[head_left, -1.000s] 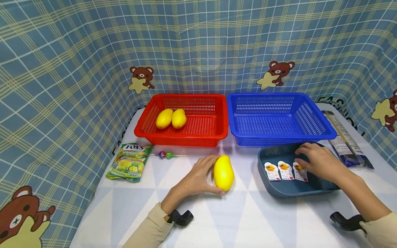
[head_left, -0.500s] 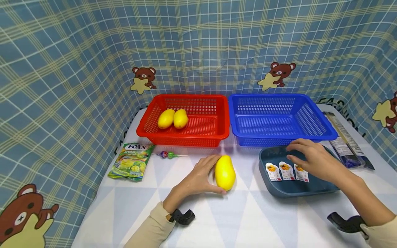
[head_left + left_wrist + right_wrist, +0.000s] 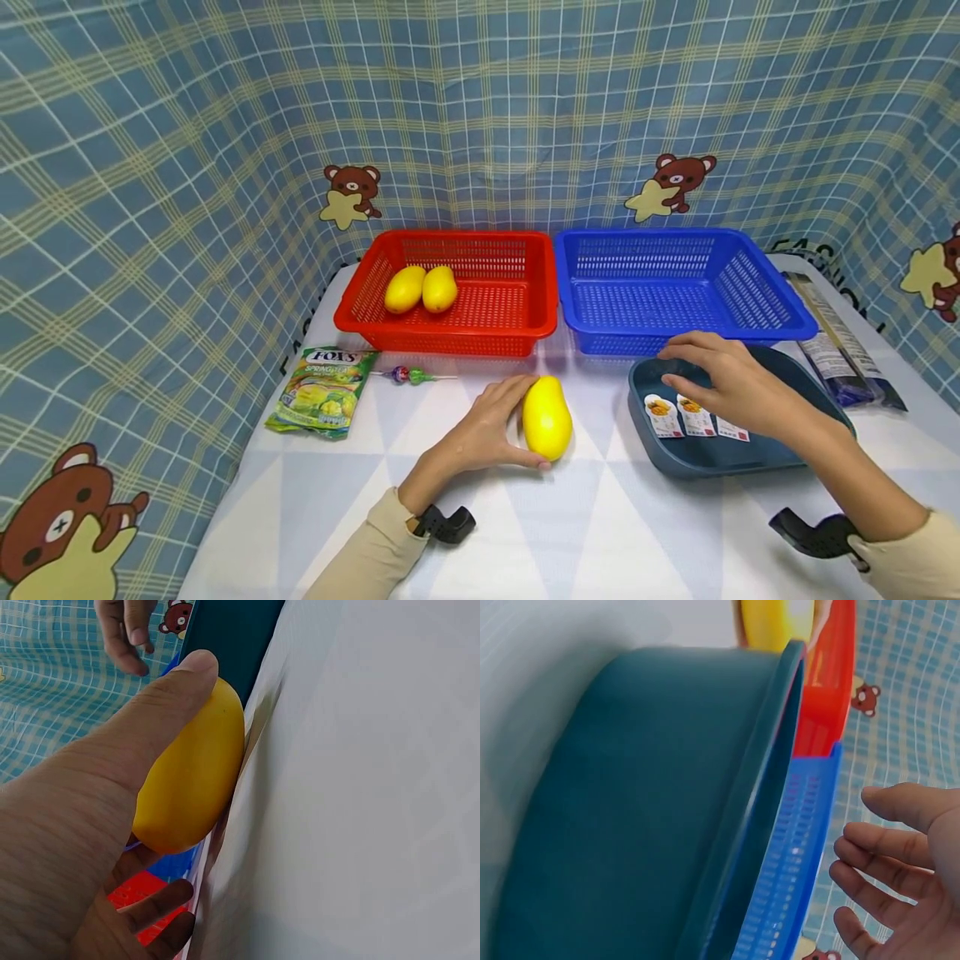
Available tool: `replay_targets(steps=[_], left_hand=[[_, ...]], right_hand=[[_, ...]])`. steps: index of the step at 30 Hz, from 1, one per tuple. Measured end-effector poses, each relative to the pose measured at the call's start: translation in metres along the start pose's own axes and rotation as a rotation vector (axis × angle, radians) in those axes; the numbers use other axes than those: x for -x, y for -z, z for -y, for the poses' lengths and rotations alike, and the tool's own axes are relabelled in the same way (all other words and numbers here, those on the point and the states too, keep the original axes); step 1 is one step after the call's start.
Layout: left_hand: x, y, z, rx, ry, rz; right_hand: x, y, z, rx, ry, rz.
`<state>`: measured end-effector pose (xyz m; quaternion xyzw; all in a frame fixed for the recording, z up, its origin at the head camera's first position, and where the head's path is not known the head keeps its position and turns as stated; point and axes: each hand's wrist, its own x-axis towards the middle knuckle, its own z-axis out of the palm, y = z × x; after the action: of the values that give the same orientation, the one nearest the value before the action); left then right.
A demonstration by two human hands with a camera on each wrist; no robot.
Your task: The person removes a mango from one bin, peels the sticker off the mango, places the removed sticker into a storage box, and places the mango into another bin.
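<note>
A: The left hand (image 3: pixel 480 437) has its fingers and thumb curled round the yellow mango (image 3: pixel 547 417), which lies on the worktop (image 3: pixel 600 533), just at 6 o'clock of the gap between the two baskets. The wrist view shows the thumb along the top of the fruit and the other fingers under its far side.

B: And the right hand (image 3: pixel 731 383)?

A: It hovers over the dark blue tray (image 3: pixel 750 462), fingers spread and relaxed, holding nothing. Under it, in the tray, lie three small stickers (image 3: pixel 693 417) with a fruit picture.

B: So how to do this step well?

A: I think the mango should stay pressed to the worktop so it does not roll. The right hand should take only one sticker, by its edge with thumb and forefinger, because they lie side by side and may lift together.

B: Where are the other things?

A: At 11 o'clock from the mango is the red basket (image 3: pixel 450 333) with two mangoes (image 3: pixel 422 288) inside; at 1 o'clock the blue basket (image 3: pixel 675 337). At 9 o'clock, well apart, lie a lollipop (image 3: pixel 408 376) and a green candy bag (image 3: pixel 322 392).
</note>
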<state>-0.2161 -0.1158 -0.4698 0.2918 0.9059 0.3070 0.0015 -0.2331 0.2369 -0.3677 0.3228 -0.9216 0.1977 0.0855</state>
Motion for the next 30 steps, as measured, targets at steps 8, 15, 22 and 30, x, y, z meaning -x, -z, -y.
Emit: replay_targets(steps=[8,15,22,30], left_hand=[[-0.001,-0.003,0.001,-0.002,-0.001,0.003],[0.001,-0.003,0.002,-0.002,0.017,0.012],[0.001,-0.001,0.001,0.000,0.017,0.016],[0.001,-0.002,0.003,-0.013,-0.013,-0.015]], right_hand=[[-0.011,-0.011,0.020,-0.043,-0.009,0.049],[-0.023,-0.029,0.039,-0.051,-0.019,0.087],[-0.033,-0.042,0.049,-0.056,-0.005,0.118],[-0.037,-0.053,0.051,-0.092,0.027,0.145]])
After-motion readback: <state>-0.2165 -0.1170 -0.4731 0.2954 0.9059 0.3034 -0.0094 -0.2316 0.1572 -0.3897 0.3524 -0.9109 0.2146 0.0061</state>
